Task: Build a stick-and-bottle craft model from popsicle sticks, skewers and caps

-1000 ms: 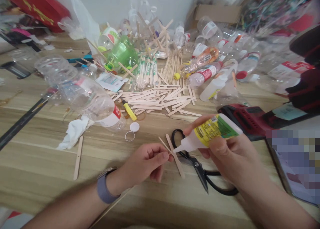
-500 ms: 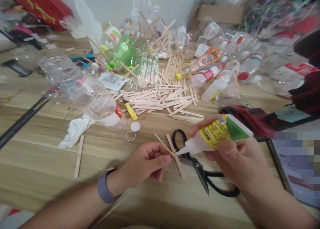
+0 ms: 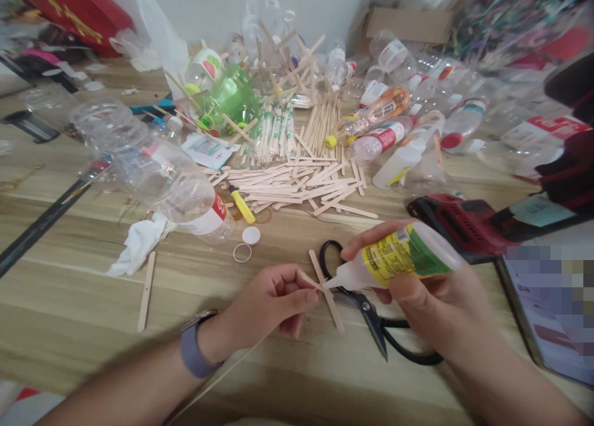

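Observation:
My left hand [image 3: 285, 296] is closed in a pinch on a thin bamboo skewer [image 3: 218, 379], whose long end slants down to the lower left. Near my fingertips, a flat craft stick [image 3: 333, 308] lies crosswise at the skewer's tip, with another thin wooden piece [image 3: 310, 280] beside it. My right hand [image 3: 431, 302] grips a glue bottle [image 3: 394, 259] with a yellow and green label. The bottle is tipped sideways, its nozzle at the crossing of the sticks. Black-handled scissors [image 3: 366, 305] lie on the table below the bottle.
A pile of craft sticks [image 3: 288, 187] and a yellow-handled screwdriver [image 3: 242, 204] lie ahead. Plastic bottles [image 3: 195, 209] stand left and lie right. A red and black power tool [image 3: 455, 221] and a tablet-like device [image 3: 547, 314] are at right. A single craft stick [image 3: 146, 293] lies left.
My right hand has shifted the glue bottle slightly left and down, bringing its nozzle closer against the sticks. The thin wooden piece by my left fingertips has turned. My left hand stays in place.

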Available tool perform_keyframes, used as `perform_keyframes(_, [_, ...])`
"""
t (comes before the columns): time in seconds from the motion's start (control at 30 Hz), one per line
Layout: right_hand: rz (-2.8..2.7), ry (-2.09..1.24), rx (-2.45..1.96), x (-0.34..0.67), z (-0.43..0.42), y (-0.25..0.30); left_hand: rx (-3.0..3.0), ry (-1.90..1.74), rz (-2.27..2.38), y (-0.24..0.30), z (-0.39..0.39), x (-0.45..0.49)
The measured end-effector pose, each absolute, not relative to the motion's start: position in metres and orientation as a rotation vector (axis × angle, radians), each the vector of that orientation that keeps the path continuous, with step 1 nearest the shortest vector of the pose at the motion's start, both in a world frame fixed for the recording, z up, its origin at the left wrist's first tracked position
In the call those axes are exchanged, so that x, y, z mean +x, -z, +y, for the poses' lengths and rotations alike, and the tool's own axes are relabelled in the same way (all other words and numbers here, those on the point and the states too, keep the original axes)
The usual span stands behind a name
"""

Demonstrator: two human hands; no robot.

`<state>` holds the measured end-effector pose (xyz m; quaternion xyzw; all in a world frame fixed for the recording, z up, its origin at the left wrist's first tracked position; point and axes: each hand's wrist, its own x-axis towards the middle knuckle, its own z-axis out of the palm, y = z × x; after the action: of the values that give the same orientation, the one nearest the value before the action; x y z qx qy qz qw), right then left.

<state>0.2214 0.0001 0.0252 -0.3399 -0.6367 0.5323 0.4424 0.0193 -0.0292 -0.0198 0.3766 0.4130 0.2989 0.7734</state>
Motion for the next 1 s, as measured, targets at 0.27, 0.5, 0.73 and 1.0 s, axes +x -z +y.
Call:
perform_keyframes(0.27, [-1.602,-1.303,-0.852,0.2197,-0.0016,-0.027,0.838,-0.636,0.907,0.0236,-0.0313,0.018])
perform_keyframes(0.5, [-1.598,-1.332,-0.857,0.2176,-0.0007,-0.0269,0.847,-0.628,0.916,0.0218,-0.029,0.0188])
perform_keyframes(0.73, [-1.603,-1.32,-0.869,0.2181,-0.0017,-0.0273,0.815,-0.642,0.884,0.0177,-0.0299,0.0192])
perform_keyframes(1.0, [-1.595,-1.321,-0.875,0.2185,-0.0025,-0.0284,0.775,-0.653,0.865,0.0191,-0.0309,0.0198])
